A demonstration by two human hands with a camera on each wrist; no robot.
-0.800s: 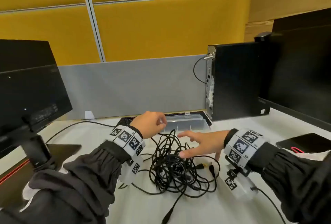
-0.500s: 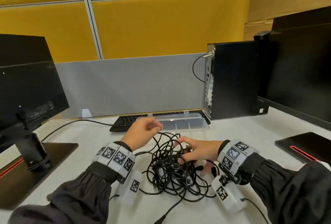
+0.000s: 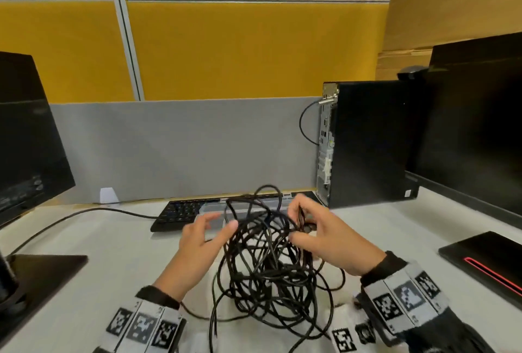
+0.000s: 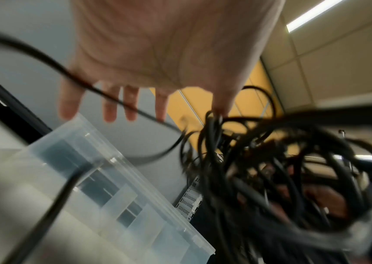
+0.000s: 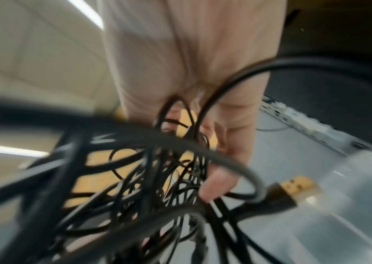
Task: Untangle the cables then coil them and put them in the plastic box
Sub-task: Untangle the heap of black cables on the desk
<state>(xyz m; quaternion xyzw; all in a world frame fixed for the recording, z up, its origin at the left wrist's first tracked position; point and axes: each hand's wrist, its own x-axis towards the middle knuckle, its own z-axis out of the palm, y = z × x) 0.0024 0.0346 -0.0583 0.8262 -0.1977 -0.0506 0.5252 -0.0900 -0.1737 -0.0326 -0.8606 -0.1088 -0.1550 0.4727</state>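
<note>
Standing at the left edge of the frame is a black monitor on a flat stand [image 3: 25,160]. Right of it, low in the centre, the left hand [image 3: 202,236] is spread loose, its fingertips against a tangled bundle of thin black cables [image 3: 271,265] lifted off the white desk [image 3: 84,239]. Behind lies the clear plastic compartment box [image 3: 214,212]. The right hand [image 3: 324,236] pinches strands at the bundle's upper right. A black tower computer [image 3: 367,143] fills the right.

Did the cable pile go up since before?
Yes. The cables went up: their top loop now reaches the grey divider behind the keyboard. Earlier they lay flat on the desk. The right hand grips them.
</note>
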